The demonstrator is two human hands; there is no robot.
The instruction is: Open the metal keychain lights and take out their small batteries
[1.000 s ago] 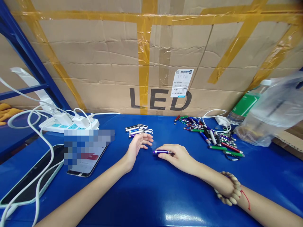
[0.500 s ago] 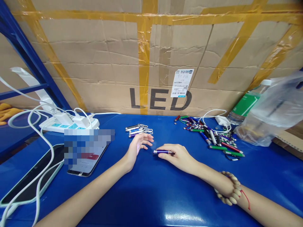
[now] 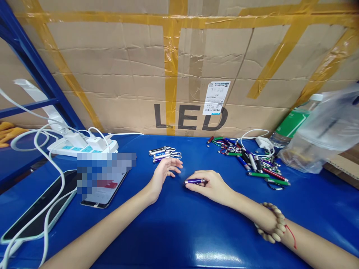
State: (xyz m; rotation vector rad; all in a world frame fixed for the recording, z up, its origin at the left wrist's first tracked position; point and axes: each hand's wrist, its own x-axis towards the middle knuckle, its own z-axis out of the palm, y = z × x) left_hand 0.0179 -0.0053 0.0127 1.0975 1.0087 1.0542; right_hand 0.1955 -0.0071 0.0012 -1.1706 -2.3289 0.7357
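My right hand (image 3: 211, 184) rests on the blue table (image 3: 179, 231) and grips a small purple keychain flashlight (image 3: 193, 181), its tip pointing left. My left hand (image 3: 164, 172) lies a little to the left of it, palm turned up, fingers loosely spread and holding nothing. Just behind my left hand lies a small group of keychain flashlights (image 3: 164, 153) with silver rings. A beaded bracelet (image 3: 270, 226) is on my right wrist.
A pile of coloured keychain flashlights (image 3: 252, 160) lies at the right, by a white charger cable (image 3: 259, 140), a bottle (image 3: 293, 123) and a clear plastic bag (image 3: 322, 134). At the left are a phone (image 3: 102, 186), a tablet (image 3: 36, 209) and a power strip (image 3: 84, 145). A taped cardboard box (image 3: 179, 67) stands behind.
My right hand has curled a little tighter around the purple flashlight and drawn it slightly right. My left hand has barely moved.
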